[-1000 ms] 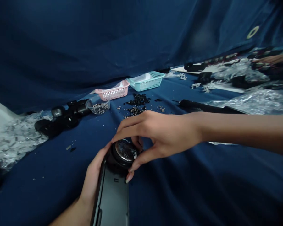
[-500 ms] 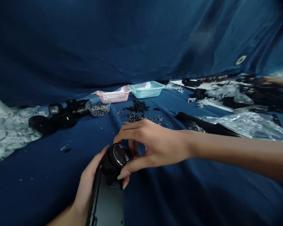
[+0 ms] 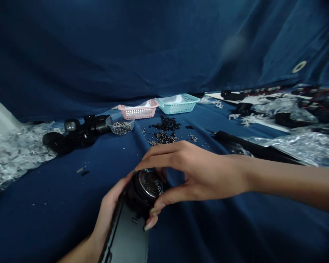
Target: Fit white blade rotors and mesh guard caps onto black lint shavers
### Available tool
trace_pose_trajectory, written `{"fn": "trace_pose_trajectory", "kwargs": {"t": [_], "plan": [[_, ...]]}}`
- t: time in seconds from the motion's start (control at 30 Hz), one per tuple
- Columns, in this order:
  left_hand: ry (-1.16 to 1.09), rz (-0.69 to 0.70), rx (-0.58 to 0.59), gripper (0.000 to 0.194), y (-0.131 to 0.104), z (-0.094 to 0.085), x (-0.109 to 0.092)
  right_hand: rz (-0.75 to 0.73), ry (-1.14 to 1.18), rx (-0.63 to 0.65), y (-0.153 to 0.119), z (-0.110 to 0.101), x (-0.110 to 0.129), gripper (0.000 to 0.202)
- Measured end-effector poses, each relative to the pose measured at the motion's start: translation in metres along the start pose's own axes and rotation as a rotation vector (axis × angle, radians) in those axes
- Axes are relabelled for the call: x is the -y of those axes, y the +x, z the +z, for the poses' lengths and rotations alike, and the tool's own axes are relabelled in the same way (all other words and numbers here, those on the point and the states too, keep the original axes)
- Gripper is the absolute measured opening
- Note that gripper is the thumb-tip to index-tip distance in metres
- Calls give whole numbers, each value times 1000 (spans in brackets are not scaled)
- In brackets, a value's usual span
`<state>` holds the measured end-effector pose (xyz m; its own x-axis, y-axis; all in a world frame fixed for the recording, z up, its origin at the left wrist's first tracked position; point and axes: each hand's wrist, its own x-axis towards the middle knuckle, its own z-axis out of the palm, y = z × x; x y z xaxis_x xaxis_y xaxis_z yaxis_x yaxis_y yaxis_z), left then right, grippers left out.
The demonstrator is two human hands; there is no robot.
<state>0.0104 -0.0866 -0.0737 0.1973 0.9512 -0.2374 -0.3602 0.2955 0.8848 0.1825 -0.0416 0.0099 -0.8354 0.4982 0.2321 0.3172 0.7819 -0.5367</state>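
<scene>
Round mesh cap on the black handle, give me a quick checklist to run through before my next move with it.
1. Left hand steadying the black handle from its left side: ok.
2. Right hand has its grip around the round mesh cap, fingers on its rim: ok.
3. Cap fully seated on the handle: cannot tell, fingers hide the joint.
4. Cap sitting level: cannot tell.
5. Loose small parts and clear cup lie apart from the hands: ok.

Tabletop (image 3: 57,204) draped in dark blue cloth. Lying on it: pink basket (image 3: 138,109), teal basket (image 3: 178,103), clear cup of small parts (image 3: 121,126), loose dark screw heaps (image 3: 164,131), black parts cluster (image 3: 74,136), crinkled plastic bags (image 3: 16,153).
</scene>
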Motion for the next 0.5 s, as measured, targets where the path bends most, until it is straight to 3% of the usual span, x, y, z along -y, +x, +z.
{"fn": "trace_pose_trajectory", "kwargs": {"t": [0.1,0.2,0.3,0.4,0.5], "plan": [[-113,-184,72,55,-2,2,-11,12,0,3,0,1,0,43],[-156,-211,169,49,1,-4,-18,56,11,-46,-2,5,-1,40],[-191,-267,242,56,3,-10,-22,167,43,-148,-2,13,1,41],[-188,-319,174,60,1,-9,-27,239,58,-229,0,19,4,37],[-176,-332,5,56,-5,-2,-35,272,36,-270,3,22,6,39]]}}
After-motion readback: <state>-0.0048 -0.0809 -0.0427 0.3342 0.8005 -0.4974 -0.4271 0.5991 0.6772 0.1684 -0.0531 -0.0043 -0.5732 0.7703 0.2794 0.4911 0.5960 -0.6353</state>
